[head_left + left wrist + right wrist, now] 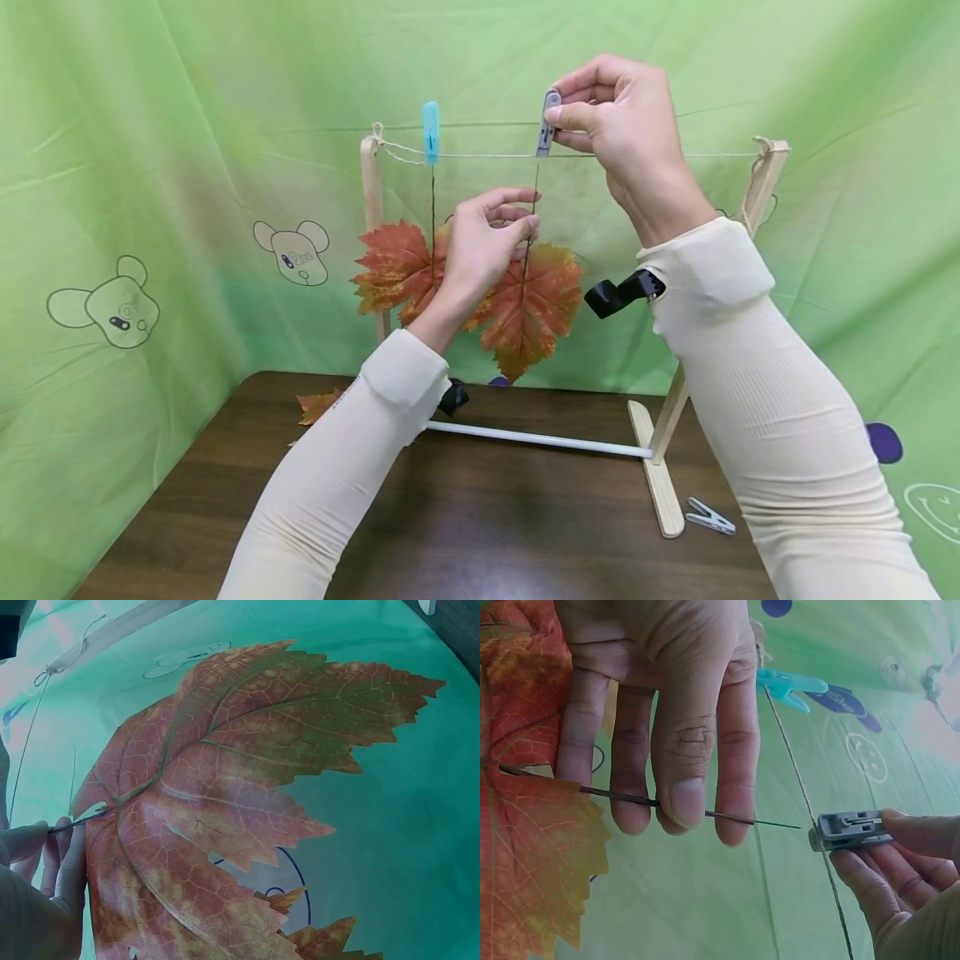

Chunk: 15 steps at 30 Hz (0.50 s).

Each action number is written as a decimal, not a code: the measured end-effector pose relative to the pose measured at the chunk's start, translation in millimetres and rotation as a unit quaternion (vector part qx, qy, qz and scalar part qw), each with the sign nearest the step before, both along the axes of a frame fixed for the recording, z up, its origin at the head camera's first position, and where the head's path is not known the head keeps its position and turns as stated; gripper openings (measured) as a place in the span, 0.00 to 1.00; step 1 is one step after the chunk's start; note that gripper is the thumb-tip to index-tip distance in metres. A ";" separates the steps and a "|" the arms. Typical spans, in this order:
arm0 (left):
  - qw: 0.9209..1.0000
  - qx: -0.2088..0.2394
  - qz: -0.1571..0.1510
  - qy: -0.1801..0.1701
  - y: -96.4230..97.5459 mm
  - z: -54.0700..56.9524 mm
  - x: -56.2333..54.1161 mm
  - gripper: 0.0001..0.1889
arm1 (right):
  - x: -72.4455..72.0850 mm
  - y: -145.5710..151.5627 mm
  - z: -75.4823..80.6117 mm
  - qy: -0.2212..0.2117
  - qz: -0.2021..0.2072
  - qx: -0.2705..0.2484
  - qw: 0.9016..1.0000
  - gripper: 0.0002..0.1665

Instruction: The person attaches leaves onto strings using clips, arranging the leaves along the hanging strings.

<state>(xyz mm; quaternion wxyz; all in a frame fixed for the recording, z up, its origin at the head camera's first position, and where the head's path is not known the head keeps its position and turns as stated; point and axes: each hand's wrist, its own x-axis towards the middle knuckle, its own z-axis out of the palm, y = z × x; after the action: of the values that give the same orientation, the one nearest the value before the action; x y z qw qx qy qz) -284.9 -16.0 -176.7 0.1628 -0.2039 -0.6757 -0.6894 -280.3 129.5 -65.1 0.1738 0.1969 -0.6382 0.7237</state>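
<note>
My right hand pinches a grey clothespin between thumb and fingers, with its tip at the string. Below it, my left hand pinches the thin dark stem of an orange-red artificial maple leaf, whose blade hangs downward. In the right wrist view, the stem's tip points at the grey clothespin with a small gap before the string. To the left, a light blue clothespin grips the string, and a second maple leaf hangs beneath it by its stem, partly behind my left hand.
Wooden posts hold the string at both ends; a white bar runs low between them. A pale clothespin lies on the brown table beside the right foot. Another leaf shows behind my left sleeve.
</note>
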 end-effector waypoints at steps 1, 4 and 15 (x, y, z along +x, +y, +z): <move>1.000 0.000 -0.001 -0.001 0.1 0.0 0.1 0.13 | -0.3 0.1 0.3 -0.004 0.000 0.001 1.000 0.11; 1.000 -0.001 -0.003 -0.001 0.3 -0.5 0.2 0.13 | -1.0 0.2 0.4 -0.013 0.003 0.001 1.000 0.11; 1.000 -0.001 -0.004 -0.002 0.1 -0.3 0.3 0.13 | -2.1 -0.9 1.8 -0.038 -0.003 0.038 0.999 0.10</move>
<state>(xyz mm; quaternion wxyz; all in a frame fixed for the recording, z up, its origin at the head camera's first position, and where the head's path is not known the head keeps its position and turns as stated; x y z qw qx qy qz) -284.7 -15.8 -177.0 0.1587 -0.2057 -0.6758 -0.6898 -282.4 128.5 -63.3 0.1438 0.1735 -0.6718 0.7056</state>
